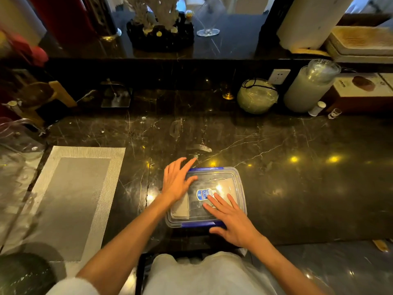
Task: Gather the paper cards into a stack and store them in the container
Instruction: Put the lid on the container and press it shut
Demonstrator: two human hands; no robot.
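Here, container [212,184] lidded, under both hands [177,179]

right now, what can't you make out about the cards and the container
Head view only:
- Paper cards: count hidden by lid glare and the left hand.
- Container clips: latched or not, unclear; the right hand covers the near one.
- Lid label: too small to read.
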